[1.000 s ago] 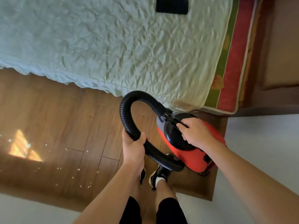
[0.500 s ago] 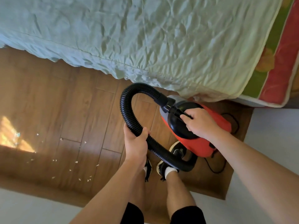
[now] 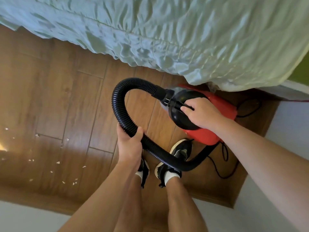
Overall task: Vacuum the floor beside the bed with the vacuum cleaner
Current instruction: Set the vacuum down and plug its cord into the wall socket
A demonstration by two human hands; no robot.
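1. The vacuum cleaner [image 3: 222,106], a small red canister with a black domed top, sits at the near right corner of the bed [image 3: 167,34]. It is partly tucked under the hanging pale green sheet. I cannot tell whether it is resting on the wooden floor [image 3: 58,97] or lifted just clear of it.
2. The right hand [image 3: 201,114] is curled over the handle on top of the dome, fingers wrapped round it.
3. The left hand [image 3: 129,143] is closed round the black ribbed hose [image 3: 119,111], thumb on top. It grips midway along the loop that leaves the front of the canister and swings left, then back toward the feet.
4. The hose end passes under the canister and is hidden, so no nozzle can be made out.
5. Handling, as a judgement: the canister looks light enough for one hand and is rigid, so the top handle is the right hold. The hose is soft and springy and will twist, so it is better gripped close to its working end for aim.
6. A thin black cord [image 3: 224,166] trails on the floor to the right of the black shoes [image 3: 181,152] and could snag a foot.
7. Pale crumbs [image 3: 57,162] lie scattered on the floor well to the left, apart from the hose.
8. The only container is the canister's own dust chamber. It is opaque, so its fill cannot be told.
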